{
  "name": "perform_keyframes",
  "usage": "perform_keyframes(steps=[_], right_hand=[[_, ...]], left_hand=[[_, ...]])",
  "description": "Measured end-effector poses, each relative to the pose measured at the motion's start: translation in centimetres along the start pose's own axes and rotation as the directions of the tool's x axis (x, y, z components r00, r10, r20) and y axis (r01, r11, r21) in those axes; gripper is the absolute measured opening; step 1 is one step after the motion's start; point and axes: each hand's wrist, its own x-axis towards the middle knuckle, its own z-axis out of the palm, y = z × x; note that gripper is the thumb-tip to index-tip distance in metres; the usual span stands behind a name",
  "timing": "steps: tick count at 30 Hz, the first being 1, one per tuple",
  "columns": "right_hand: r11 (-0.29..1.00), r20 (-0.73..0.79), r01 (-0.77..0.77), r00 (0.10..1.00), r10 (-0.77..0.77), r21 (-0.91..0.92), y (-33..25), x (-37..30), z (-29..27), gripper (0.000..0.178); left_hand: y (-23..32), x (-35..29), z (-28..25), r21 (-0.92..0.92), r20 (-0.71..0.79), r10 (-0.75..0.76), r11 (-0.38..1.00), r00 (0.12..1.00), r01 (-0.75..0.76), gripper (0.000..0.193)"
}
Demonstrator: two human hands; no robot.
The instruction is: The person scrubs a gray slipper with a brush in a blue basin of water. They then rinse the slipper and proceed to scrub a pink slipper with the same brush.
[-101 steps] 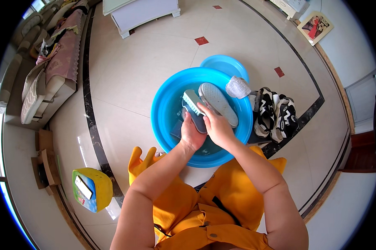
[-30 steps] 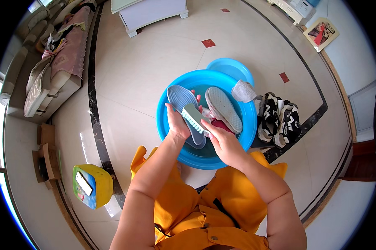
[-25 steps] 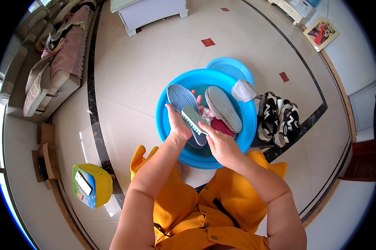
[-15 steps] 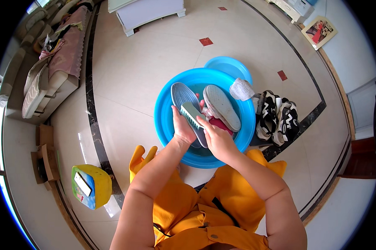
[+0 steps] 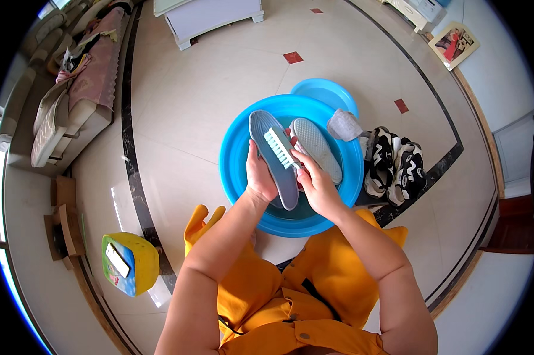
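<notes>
My left hand (image 5: 261,177) is closed around the edge of a grey-blue insole (image 5: 258,123), which it holds tilted above the blue basin (image 5: 232,171). In my right hand (image 5: 320,188) is a scrub brush (image 5: 280,148). The brush is turned on its side over the insole, its pale bristles showing toward the left; whether they touch the insole I cannot tell. A light grey insole (image 5: 321,149) with a dotted surface leans in the basin, right of the brush. Water shows at the basin's bottom. A grey cloth piece (image 5: 344,125) hangs over the right rim.
Behind the basin is a smaller blue basin (image 5: 326,90). Black-and-white sneakers (image 5: 409,171) stand to its right. A yellow stool (image 5: 144,266) at my left bears a phone (image 5: 118,261). Farther off are a sofa (image 5: 92,89), cardboard boxes (image 5: 68,231) and a white cabinet (image 5: 216,18).
The brush has turned over, so its bristles now show instead of its back. The held insole has tilted and shifted slightly right, with my right hand moving a little right too.
</notes>
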Motion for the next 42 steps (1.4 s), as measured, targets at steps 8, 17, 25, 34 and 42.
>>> perform_keyframes(steps=[8, 17, 25, 34, 42], right_hand=[[0.943, 0.107, 0.097, 0.992, -0.066, -0.318, -0.5, -1.9, 0.6, 0.045], [0.875, 0.068, 0.175, 0.984, -0.162, -0.451, 1.1, -1.5, 1.6, 0.05], [0.84, 0.053, 0.122, 0.992, -0.111, -0.529, 1.8, -0.1, 1.8, 0.05], [0.989, -0.116, -0.137, 0.985, 0.131, -0.047, 3.3, 2.7, 0.4, 0.036], [0.88, 0.052, -0.092, 0.99, 0.131, -0.466, 6.4, 2.1, 0.9, 0.048]], left_hand=[[1.6, 0.9, -1.2, 0.031, -0.063, 0.119, 0.993, 0.991, -0.118, 0.067], [0.2, 0.6, -2.1, 0.025, -0.026, 0.053, 0.998, 0.998, -0.052, 0.071], [-1.4, 0.2, -1.7, 0.112, -0.174, 0.001, 0.994, 0.985, 0.018, 0.076], [-1.3, 0.4, -3.7, 0.142, -0.323, -0.079, 0.981, 0.943, 0.131, 0.059], [-0.9, 2.9, -8.3, 0.381, -0.615, 0.238, 0.924, 0.751, 0.019, 0.032]])
